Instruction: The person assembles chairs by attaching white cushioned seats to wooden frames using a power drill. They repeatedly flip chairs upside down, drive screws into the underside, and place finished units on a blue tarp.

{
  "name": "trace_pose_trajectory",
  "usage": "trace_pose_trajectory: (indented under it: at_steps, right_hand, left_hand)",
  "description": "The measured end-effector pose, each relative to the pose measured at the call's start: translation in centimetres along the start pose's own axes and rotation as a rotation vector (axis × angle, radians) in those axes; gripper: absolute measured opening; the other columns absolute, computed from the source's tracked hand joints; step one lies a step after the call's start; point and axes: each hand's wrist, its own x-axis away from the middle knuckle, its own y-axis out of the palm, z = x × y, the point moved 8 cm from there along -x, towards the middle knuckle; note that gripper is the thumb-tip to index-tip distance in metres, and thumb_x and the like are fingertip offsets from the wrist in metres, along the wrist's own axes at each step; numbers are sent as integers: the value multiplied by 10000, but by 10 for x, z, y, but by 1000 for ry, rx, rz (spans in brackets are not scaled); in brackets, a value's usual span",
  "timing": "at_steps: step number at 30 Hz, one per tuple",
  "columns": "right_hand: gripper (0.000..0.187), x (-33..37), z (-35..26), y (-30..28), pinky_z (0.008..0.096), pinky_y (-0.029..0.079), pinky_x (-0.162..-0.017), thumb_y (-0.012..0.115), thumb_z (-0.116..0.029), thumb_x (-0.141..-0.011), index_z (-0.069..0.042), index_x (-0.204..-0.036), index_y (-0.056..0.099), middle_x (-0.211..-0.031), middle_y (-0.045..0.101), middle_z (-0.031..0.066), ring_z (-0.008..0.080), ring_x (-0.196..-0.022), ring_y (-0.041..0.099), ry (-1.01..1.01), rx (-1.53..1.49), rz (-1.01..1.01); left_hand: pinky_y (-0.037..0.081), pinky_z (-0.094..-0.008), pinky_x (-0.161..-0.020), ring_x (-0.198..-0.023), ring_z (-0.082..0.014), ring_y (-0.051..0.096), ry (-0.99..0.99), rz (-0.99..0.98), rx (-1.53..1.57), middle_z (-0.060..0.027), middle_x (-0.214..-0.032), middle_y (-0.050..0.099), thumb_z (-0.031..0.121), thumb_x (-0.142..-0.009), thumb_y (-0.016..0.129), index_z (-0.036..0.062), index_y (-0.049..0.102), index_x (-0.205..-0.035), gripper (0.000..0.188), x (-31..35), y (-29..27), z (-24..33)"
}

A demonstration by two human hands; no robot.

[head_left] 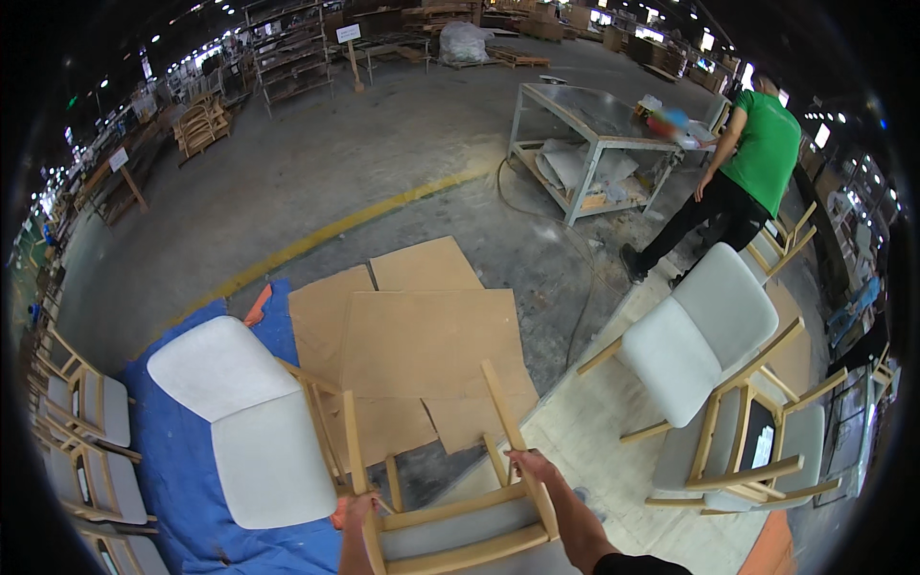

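At the lower middle is a wooden-framed chair [455,522] with grey upholstery, tipped so that its legs point away from me. My left hand [356,510] is closed round the frame on its left side, beside a leg. On the other side my right hand [530,466] grips the right leg near its base. The chair's lower part runs out of view. Close to my left hand lies another chair [259,455], with a pale grey seat and back, on a blue sheet [182,479].
Flat cardboard sheets [426,340] cover the floor ahead. A grey chair [680,335] and an overturned chair [757,446] stand on the right, with several chairs [96,412] at far left. A person in a green shirt [767,149] bends beside a metal worktable [594,115]; a hose [575,259] crosses the floor.
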Motion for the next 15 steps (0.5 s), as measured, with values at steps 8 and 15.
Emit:
trace_pose_trajectory:
  at_steps: [8,15]
  right_hand:
    - [277,125,-30,-48,298,453,-482,765,-239,-761,-19,-862,630,-658,560,31,137,-521,534,-140,-170,147]
    - [229,332,-142,-64,287,442,-466,703,-169,-818,1,-891,568,-651,541,47,137,-517,524,-508,-248,235]
  left_hand:
    - [415,-320,-422,-505,-177,560,258,84,251,-86,-648,603,193,-789,700,-12,648,-867,226,124,12,102]
    - [416,-317,-415,-498,-161,538,480,155,447,-98,-767,589,244,-777,723,-45,610,-920,342,321,-16,210]
